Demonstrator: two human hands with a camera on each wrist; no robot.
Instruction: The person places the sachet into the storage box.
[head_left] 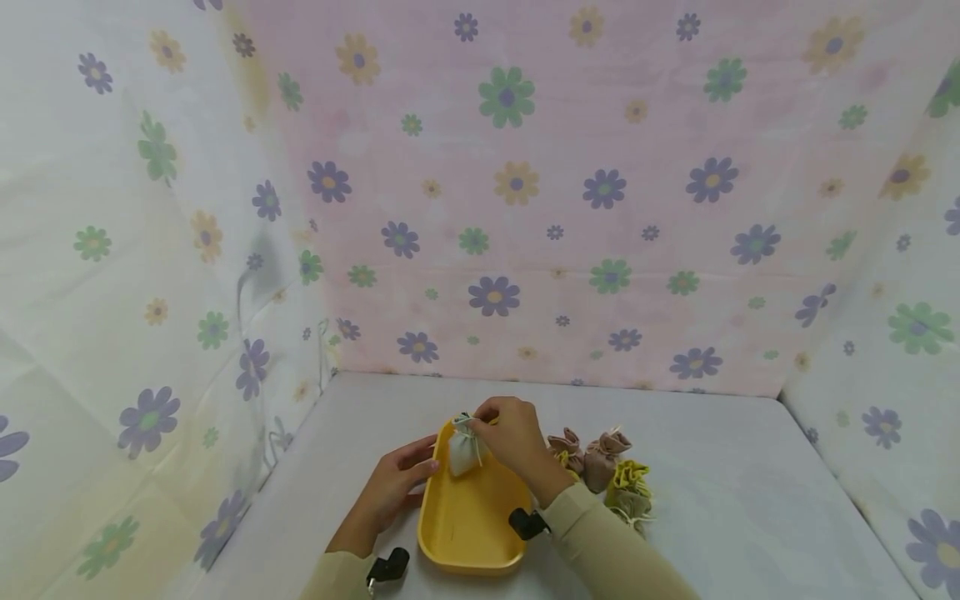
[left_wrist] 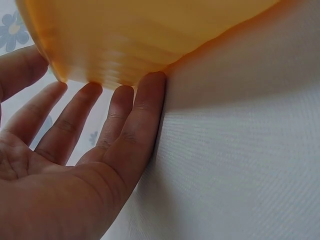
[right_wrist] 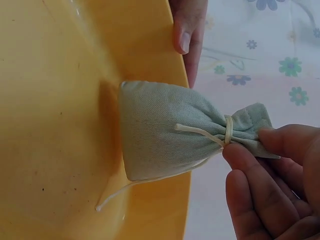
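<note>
A pale green drawstring pouch [right_wrist: 165, 130] with a cream cord stands at the far left end of a yellow tray [head_left: 480, 525]. My right hand [head_left: 513, 433] pinches its gathered neck between thumb and fingers, as the right wrist view shows. The pouch's base meets the tray's inner floor. At the tray's left side is my left hand [head_left: 393, 483]; its extended fingers [left_wrist: 145, 105] touch the outer wall, and its thumb lies by the rim in the head view.
To the right of the tray, partly behind my right forearm, sit two brownish-pink pouches [head_left: 604, 460] [head_left: 570, 450] and a yellow-and-olive pouch [head_left: 630, 492]. A white cloth covers the table [head_left: 720, 500]. Flowered curtains [head_left: 555, 167] enclose the back and sides.
</note>
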